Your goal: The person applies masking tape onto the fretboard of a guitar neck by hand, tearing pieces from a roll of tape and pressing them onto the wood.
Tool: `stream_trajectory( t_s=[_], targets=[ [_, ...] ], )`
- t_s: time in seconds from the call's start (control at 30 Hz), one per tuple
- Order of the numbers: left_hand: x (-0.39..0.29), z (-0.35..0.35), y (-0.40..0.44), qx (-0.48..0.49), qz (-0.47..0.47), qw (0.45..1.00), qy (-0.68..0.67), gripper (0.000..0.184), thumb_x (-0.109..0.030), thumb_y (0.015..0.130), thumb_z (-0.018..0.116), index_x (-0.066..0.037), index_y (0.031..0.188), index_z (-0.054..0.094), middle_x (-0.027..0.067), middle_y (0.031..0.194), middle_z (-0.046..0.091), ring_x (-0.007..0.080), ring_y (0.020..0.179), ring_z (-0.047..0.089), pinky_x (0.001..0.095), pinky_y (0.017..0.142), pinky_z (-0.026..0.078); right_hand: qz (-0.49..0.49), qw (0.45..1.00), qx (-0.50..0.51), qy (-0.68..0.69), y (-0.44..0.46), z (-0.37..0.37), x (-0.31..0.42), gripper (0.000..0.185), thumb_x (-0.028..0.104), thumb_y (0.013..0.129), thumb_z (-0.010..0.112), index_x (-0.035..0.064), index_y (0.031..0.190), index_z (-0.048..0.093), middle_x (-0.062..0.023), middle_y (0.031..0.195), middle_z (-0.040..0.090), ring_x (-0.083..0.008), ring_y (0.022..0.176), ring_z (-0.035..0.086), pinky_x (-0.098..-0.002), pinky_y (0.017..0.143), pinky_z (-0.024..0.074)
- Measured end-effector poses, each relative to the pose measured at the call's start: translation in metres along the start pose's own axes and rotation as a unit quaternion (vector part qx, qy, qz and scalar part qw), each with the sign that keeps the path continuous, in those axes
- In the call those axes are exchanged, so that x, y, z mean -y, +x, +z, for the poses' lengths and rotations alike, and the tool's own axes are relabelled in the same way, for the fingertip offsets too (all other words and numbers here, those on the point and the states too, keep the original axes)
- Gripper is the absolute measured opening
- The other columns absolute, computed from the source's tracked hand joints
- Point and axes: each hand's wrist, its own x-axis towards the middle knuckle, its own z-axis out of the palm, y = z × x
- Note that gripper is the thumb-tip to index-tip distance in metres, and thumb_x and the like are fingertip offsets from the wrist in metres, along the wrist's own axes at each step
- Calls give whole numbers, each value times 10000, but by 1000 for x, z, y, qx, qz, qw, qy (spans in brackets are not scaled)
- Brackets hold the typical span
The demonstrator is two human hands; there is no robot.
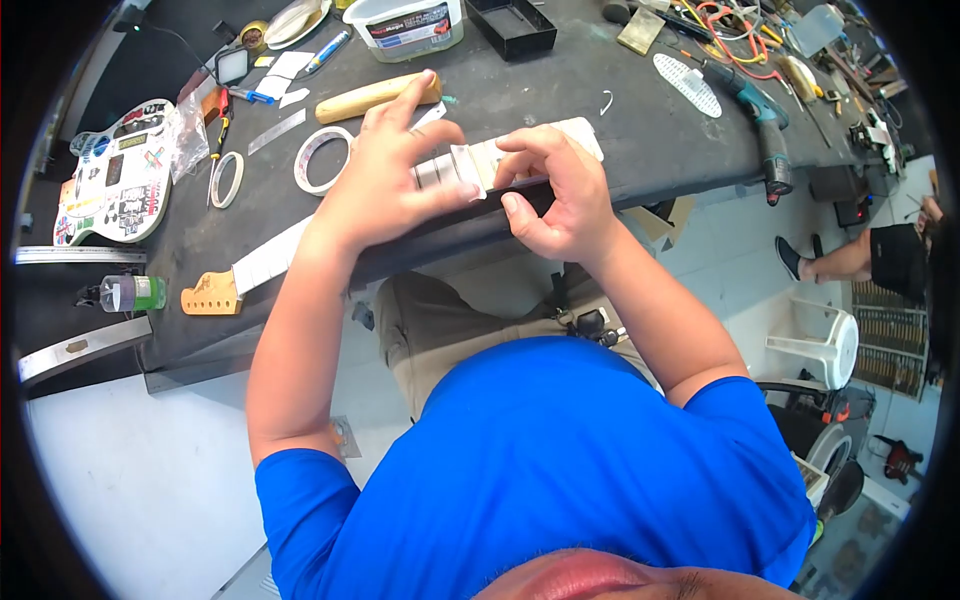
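A guitar neck (268, 258) lies along the bench's front edge, its wooden headstock (210, 294) at the left. Whitish strips that look like masking tape cover much of its fretboard; a few bare frets show between my hands. Across the neck rests my left hand (385, 185), fingers spread, its thumb at a pale tape strip (468, 170). My right hand (562, 195) hovers by the neck's right end, fingers curled and thumb apart from them. Its fingertips are close to that strip; whether they touch it I cannot tell.
A tape roll (301, 163), a wooden block (365, 98) and a plastic tub (408, 28) stand behind the neck. A white stickered guitar body (118, 172) lies left. At right are a cordless drill (768, 140) and tangled tools. A person's leg (838, 262) shows farther right.
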Motion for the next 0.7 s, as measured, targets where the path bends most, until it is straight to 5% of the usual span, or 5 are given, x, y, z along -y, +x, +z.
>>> stream_trajectory(
  t_s=[0.03,0.1,0.13,0.33,0.7],
  targets=[
    [9,-3,4,-11,-14,998,-55,523,-489,929,893,-116,1280,789,227,1712,541,396,1542,543,516,1234,456,-4,1000,-2,1,0,0,0,511,27,825,751,60,1327,663,-61,918,749,-250,874,703,-369,735,636],
    [4,-16,18,-61,-196,971,-121,352,-334,1006,831,-37,1195,815,118,1085,864,253,939,803,416,887,611,-20,1000,-7,-4,0,-1,-1,498,28,826,750,57,1316,666,-67,924,744,-249,873,705,-369,725,631],
    [5,-14,22,-78,-202,976,-4,266,-230,1034,760,-17,1176,832,171,1025,852,288,964,825,424,903,618,-32,999,-8,-10,0,-2,-2,491,29,827,749,54,1310,668,-70,927,742,-249,871,706,-369,720,628],
    [-8,5,41,46,-214,924,314,173,-143,933,778,-11,1007,863,245,945,819,406,976,818,526,906,633,-33,999,-12,6,1,-1,-3,454,37,838,753,51,1285,674,-83,926,734,-248,872,723,-387,754,605],
    [-1,-11,54,149,-309,917,202,239,-53,921,707,19,1092,858,274,1110,828,416,1101,811,518,974,638,-69,993,91,-37,26,-35,24,316,64,896,746,4,1204,712,-114,984,758,-237,910,758,-375,882,595]
  ],
)
